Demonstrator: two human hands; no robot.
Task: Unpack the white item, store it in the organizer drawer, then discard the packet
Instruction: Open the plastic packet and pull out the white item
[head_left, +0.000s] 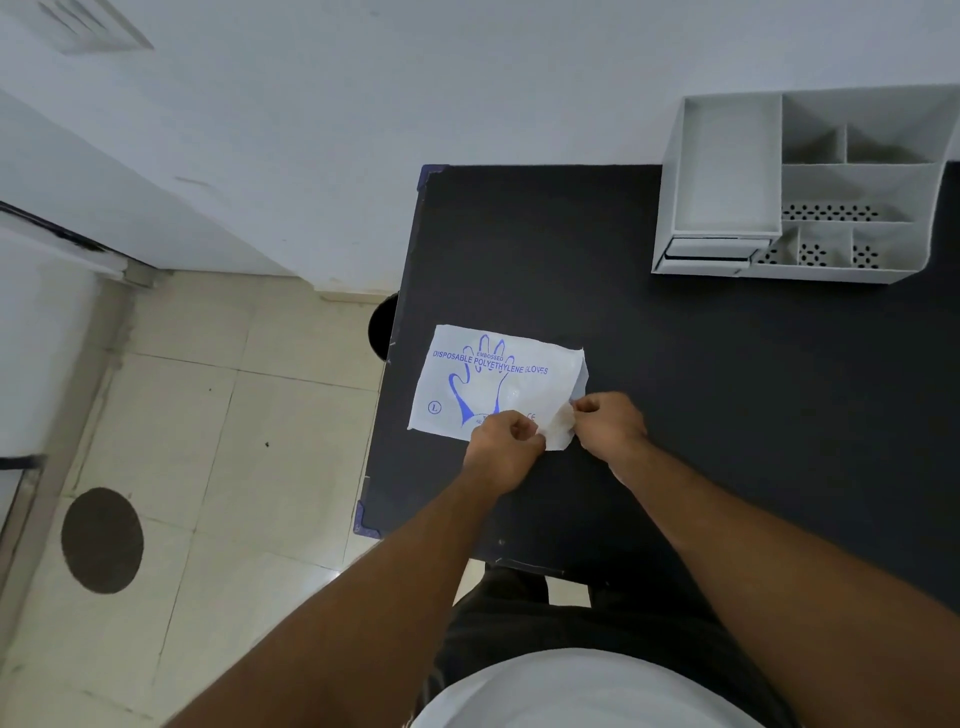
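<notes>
Near the left edge of the black table (675, 364), the left hand (501, 449) and right hand (608, 423) both pinch the near right corner of the glove packet (488, 384); the white organizer (727, 171) stands at the far right.

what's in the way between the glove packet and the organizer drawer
Nothing visible. Only bare black table lies between the glove packet, pinched at its near right corner by both hands, and the organizer. Its drawer looks closed.
</notes>
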